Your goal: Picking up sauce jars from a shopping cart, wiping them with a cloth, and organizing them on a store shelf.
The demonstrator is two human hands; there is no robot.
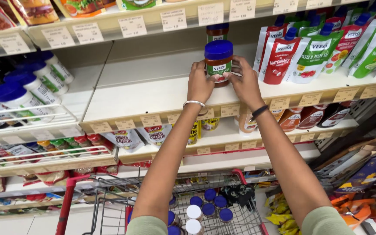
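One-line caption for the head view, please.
Both hands, left and right, grip a blue-lidded jar on a shop shelf.

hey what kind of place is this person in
Most likely a grocery shop aisle. Paper price tags run along the edge of the white shelf, rows of sauce pouches fill the shelves, and a wire shopping cart stands below. Both hands, left hand and right hand, grip a blue-lidded jar.

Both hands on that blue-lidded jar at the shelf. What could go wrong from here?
1. The jar stands near the front of the shelf; if the left hand or right hand slips, it may tip over the edge toward the cart below.
2. A second jar stands close behind; pushing back could knock it.
3. The pouches lean close to the right hand and could topple.
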